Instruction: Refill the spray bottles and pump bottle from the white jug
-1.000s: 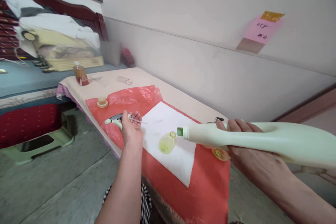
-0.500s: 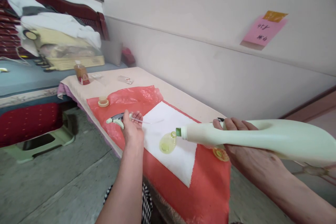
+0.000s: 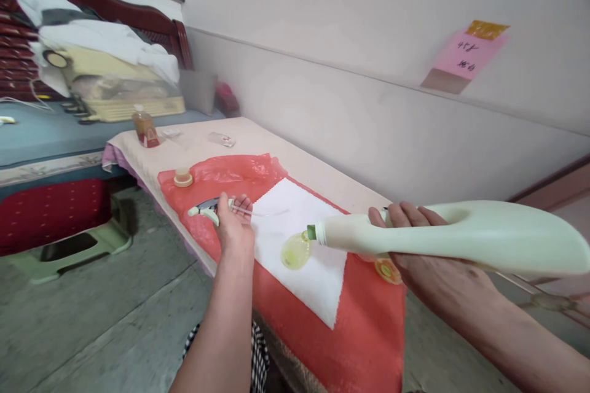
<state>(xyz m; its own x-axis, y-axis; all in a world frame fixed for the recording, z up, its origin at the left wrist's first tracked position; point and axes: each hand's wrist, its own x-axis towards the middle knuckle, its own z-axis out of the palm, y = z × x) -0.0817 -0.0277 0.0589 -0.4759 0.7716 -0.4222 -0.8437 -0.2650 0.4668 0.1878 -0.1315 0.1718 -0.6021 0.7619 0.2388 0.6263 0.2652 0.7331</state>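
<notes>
My right hand [image 3: 428,258] grips a large pale green jug [image 3: 461,236] held nearly level, its green spout just above the neck of a small clear yellowish bottle [image 3: 295,250]. That bottle lies tilted on a white cloth [image 3: 299,239] spread over a red sheet [image 3: 359,331]. My left hand [image 3: 233,224] is closed on a spray trigger head [image 3: 205,210] with a thin clear tube trailing right across the cloth.
A yellow cap [image 3: 384,269] lies under the jug, a beige cap [image 3: 183,178] at the sheet's far corner. A brown bottle [image 3: 144,127] stands at the table's far end. A wall runs along the right, a bed with piled items at back left.
The jug's spout has moved slightly left and closer to the small bottle's neck. My left hand has stayed in place.
</notes>
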